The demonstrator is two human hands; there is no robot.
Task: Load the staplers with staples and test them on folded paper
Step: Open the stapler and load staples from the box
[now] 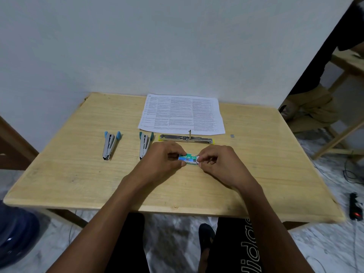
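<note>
A small green and blue staple box (188, 159) is held just above the wooden table (78, 174), in the middle. My left hand (165, 158) grips its left end and my right hand (218, 160) pinches its right end. Two small staplers with blue tips lie swung open, one (110, 144) on the left and one (145, 143) beside my left hand. A long yellow-edged stapler (187, 139) lies opened flat behind my hands. A printed sheet of paper (182, 114) lies flat at the back. A tiny strip of staples (232, 136) sits to the right.
A white wall stands right behind the table. A blue water bottle (13, 233) is on the floor at the left. On the right are a wooden frame (334, 134), a seated person's legs (311, 107), cables and a black power strip (355, 206).
</note>
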